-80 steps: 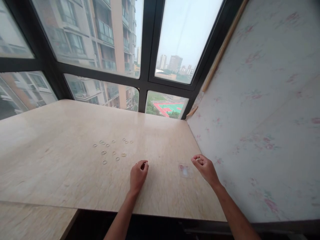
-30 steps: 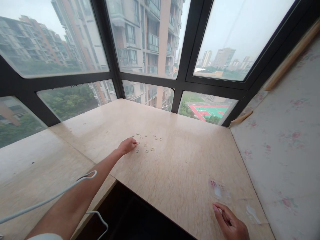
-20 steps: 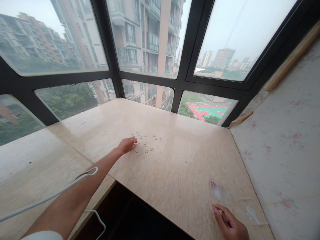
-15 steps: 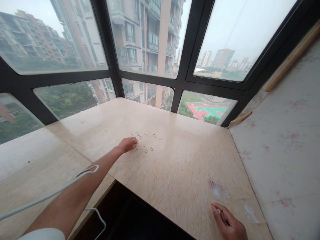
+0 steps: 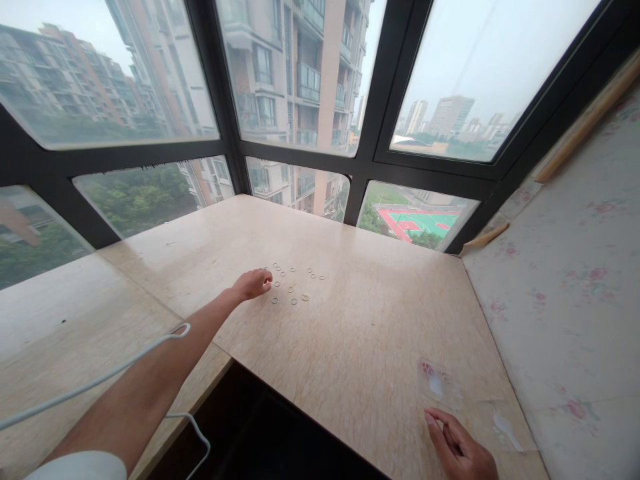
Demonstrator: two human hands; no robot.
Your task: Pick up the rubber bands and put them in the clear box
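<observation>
Several small thin rings (image 5: 294,302) lie scattered on the pale marble-patterned countertop (image 5: 350,333). My left hand (image 5: 254,284) reaches over to the left edge of these rings, its fingers curled and pinched together; whatever may be between the fingertips is too small to tell. Low on the right, my right hand (image 5: 461,445) rests near the counter's front edge. Its thumb and index finger meet while the other fingers curl in, and nothing shows in them. Just beyond it lies a clear plastic bag (image 5: 436,385) with red print and a white patch.
Another clear packet with a white shape (image 5: 506,430) lies by the flowered wall (image 5: 560,320). A white cable (image 5: 100,380) crosses above my left forearm. Dark window frames (image 5: 300,152) border the counter at the back. A dark opening (image 5: 280,433) lies below the front edge.
My left hand has drawn slightly left, uncovering a ring beside its fingertips. My right hand keeps its pose. The whole view has shifted a little.
</observation>
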